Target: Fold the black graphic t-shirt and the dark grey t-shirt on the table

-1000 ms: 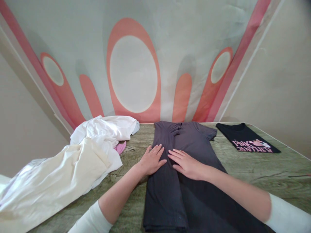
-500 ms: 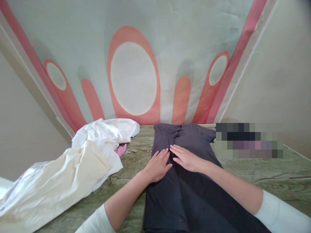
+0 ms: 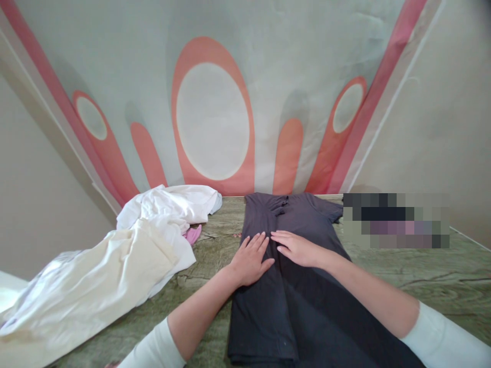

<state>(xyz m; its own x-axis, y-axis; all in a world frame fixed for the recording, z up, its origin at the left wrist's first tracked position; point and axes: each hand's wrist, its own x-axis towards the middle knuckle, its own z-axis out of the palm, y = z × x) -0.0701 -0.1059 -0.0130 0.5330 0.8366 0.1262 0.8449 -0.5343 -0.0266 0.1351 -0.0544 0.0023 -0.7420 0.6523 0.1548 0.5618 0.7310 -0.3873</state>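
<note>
- Several white garments (image 3: 115, 266) lie heaped at the left, apparently unfolded.
- Left hand (image 3: 251, 258) rests open and flat on the dark grey T-shirt (image 3: 268, 317), mid-table, whose left side is already folded inward.
- Right hand (image 3: 297, 248), open too, presses beside it; the right sleeve (image 3: 326, 208) is not yet folded.

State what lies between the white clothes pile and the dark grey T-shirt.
Head view: a small pink cloth beside the white clothes pile, then bare green surface up to the dark grey T-shirt; nearer, the left forearm.
</note>
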